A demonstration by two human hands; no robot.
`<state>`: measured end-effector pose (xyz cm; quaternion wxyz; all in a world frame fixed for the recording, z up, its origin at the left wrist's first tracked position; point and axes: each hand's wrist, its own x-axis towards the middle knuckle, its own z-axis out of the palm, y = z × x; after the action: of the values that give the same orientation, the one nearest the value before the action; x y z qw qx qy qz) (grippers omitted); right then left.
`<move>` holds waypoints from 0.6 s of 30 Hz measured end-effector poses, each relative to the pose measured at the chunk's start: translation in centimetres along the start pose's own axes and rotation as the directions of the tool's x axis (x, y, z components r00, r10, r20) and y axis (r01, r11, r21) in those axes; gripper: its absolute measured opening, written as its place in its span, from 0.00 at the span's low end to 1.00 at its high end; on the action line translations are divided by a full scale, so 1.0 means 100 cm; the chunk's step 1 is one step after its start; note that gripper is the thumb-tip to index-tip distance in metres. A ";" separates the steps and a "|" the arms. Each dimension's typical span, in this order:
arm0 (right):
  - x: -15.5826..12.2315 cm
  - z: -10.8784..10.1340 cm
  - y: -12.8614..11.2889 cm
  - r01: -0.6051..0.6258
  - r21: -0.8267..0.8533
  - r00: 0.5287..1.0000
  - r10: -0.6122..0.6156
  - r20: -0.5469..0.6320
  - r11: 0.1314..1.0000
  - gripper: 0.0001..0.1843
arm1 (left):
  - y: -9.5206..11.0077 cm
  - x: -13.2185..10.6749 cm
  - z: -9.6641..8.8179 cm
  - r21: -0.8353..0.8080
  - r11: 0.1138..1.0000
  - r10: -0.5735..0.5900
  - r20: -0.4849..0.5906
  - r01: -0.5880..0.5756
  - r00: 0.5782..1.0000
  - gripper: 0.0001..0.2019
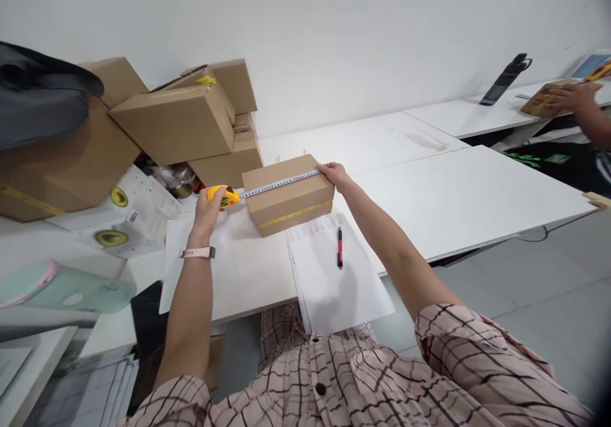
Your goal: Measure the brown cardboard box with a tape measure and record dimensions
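Observation:
A small brown cardboard box (291, 201) with a yellow tape stripe sits on the white table (449, 191). My left hand (210, 207) is closed round a yellow tape measure case (225, 195) just left of the box. Its white tape blade (279, 184) runs across the box top. My right hand (334, 174) pinches the blade's end at the box's far right corner. A sheet of paper (334, 274) with printed rows lies in front of the box, with a red and black pen (340, 247) on it.
Several stacked cardboard boxes (176, 121) stand at the back left against the wall, with white avocado-printed cartons (124, 217) below them. A mint-green item (71, 287) lies at the left edge. Another person's hand (573, 99) holds a box at the far right table.

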<state>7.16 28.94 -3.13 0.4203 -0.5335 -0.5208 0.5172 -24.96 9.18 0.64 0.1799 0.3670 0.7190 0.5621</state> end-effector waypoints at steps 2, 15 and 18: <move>-0.001 -0.001 0.001 -0.010 -0.024 1.000 0.010 -0.011 1.000 0.15 | 0.003 -0.002 0.010 0.006 0.999 0.034 0.036 -0.035 0.999 0.18; -0.005 -0.010 -0.009 0.173 -0.210 0.974 -0.199 -0.112 0.962 0.22 | 0.027 -0.029 -0.011 0.017 0.998 0.056 0.211 -0.061 0.976 0.27; -0.014 -0.020 -0.033 0.319 -0.084 0.947 -0.320 0.006 0.944 0.22 | 0.035 -0.076 -0.024 -0.017 0.999 -0.016 0.563 0.031 0.826 0.38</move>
<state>8.85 28.08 0.52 0.4778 -0.4611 -0.6201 0.4179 -20.40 2.30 3.46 0.3951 0.5051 0.6315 0.4360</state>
